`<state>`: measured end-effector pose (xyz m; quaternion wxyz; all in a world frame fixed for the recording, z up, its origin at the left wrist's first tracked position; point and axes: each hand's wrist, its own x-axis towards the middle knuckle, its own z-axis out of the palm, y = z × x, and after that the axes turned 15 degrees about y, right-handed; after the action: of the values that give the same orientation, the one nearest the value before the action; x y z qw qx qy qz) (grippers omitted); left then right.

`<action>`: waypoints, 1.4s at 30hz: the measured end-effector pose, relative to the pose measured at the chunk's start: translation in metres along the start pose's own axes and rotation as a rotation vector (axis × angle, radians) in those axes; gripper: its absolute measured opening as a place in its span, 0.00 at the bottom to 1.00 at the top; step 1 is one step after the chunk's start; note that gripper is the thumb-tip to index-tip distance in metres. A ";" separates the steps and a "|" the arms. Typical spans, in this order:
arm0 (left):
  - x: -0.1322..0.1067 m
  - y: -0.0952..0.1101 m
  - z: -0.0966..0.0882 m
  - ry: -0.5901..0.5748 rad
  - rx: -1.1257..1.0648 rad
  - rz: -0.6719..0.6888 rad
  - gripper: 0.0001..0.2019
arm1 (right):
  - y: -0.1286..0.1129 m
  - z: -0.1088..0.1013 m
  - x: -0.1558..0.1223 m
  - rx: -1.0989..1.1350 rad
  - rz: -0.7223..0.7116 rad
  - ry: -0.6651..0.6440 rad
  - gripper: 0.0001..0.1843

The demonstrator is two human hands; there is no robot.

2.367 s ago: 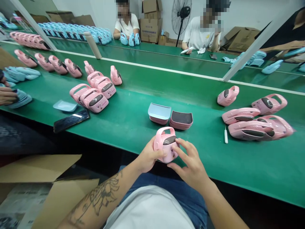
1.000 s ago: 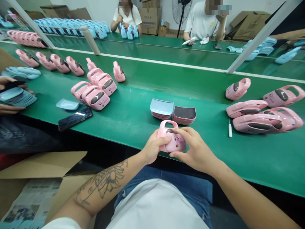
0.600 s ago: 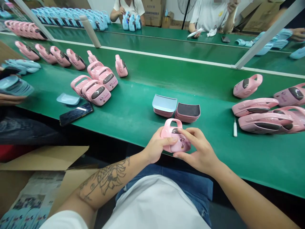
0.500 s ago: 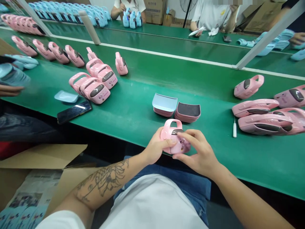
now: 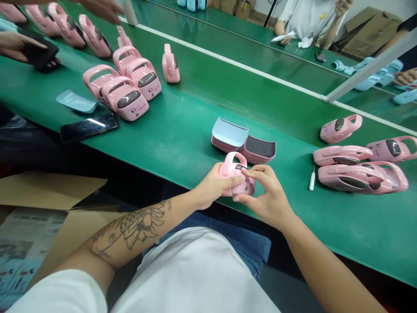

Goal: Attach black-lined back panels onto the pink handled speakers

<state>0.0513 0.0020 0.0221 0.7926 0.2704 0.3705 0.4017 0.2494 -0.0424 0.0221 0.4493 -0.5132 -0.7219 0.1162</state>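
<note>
On my feed, the green assembly bench point(image 5: 182, 143) fills the view, with a blue tray stack point(image 5: 229, 131) and a pink tray stack point(image 5: 259, 148) just beyond the pink handled case point(image 5: 237, 180), which is held over the bench's near edge. The wearer's left hand point(image 5: 215, 184) grips its side, handle up; the right hand point(image 5: 265, 195) pinches its front between curled fingers and thumb.

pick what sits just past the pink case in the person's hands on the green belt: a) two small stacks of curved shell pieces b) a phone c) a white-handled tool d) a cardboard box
a: just beyond the pink handled case, held by the left hand and right hand, a blue-topped stack and a dark-lined stack sit side by side.
</note>
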 end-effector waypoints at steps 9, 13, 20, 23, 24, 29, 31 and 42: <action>0.008 -0.004 -0.008 0.011 0.011 -0.043 0.31 | 0.002 0.002 0.003 -0.011 -0.074 -0.062 0.35; 0.014 0.001 -0.015 0.161 0.109 -0.153 0.25 | -0.004 0.014 0.013 -0.056 -0.036 -0.063 0.30; 0.019 0.006 -0.032 0.275 0.126 -0.244 0.27 | -0.001 -0.002 0.021 -0.022 0.110 -0.210 0.42; 0.018 0.004 -0.032 0.205 0.143 -0.192 0.26 | 0.005 -0.005 0.021 0.005 0.134 -0.252 0.41; 0.017 0.004 -0.031 0.184 0.152 -0.169 0.25 | 0.006 -0.005 0.023 0.002 0.138 -0.264 0.40; 0.016 0.001 -0.025 0.199 0.156 -0.136 0.24 | 0.008 -0.004 0.035 -0.003 0.174 -0.373 0.35; 0.018 -0.004 -0.025 0.263 0.089 -0.164 0.24 | 0.008 -0.001 0.038 -0.021 0.160 -0.378 0.34; 0.012 0.002 -0.038 0.237 -0.063 -0.149 0.25 | 0.002 0.013 0.019 0.191 0.770 -0.201 0.33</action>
<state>0.0241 0.0179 -0.0029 0.7792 0.1679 0.4677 0.3821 0.2397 -0.0218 0.0232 0.3461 -0.6880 -0.5034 0.3919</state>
